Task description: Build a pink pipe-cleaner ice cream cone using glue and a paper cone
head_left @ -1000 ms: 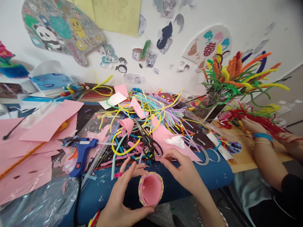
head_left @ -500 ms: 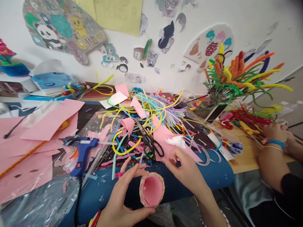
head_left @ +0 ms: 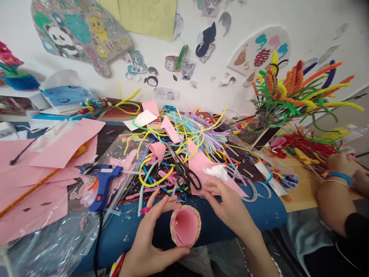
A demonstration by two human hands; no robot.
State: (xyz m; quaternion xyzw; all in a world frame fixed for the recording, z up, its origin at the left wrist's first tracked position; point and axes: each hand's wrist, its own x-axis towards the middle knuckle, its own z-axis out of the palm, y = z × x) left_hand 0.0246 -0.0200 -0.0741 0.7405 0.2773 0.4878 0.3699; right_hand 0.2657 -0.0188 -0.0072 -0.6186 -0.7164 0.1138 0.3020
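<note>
A small pink paper cup (head_left: 186, 227) with a fuzzy yellow-and-pink rim faces up, its hollow inside showing. My left hand (head_left: 152, 234) is closed around its left side, thumb below and fingers above. My right hand (head_left: 227, 204) hovers over the table's near edge, fingers loosely bent and apart, and nothing shows in them. Just beyond its fingertips lies a pink paper sheet (head_left: 198, 159) bearing a crumpled white tissue (head_left: 216, 172). Black-handled scissors (head_left: 186, 173) rest to the left of that sheet. The cup's far outer side is hidden.
A blue glue gun (head_left: 104, 186) lies on plastic film at left, near pink sheets (head_left: 25, 188). Many pipe cleaners (head_left: 198, 127) cover the middle. Rolls of clear tape (head_left: 253, 192) sit at right. A vase of fuzzy stems (head_left: 259, 123) stands behind. Another person's arm (head_left: 331, 196) is at far right.
My right hand's fingers have uncurled slightly over the pink sheet. The cup has risen a little in view, still in my left hand. The whole view has shifted slightly.
</note>
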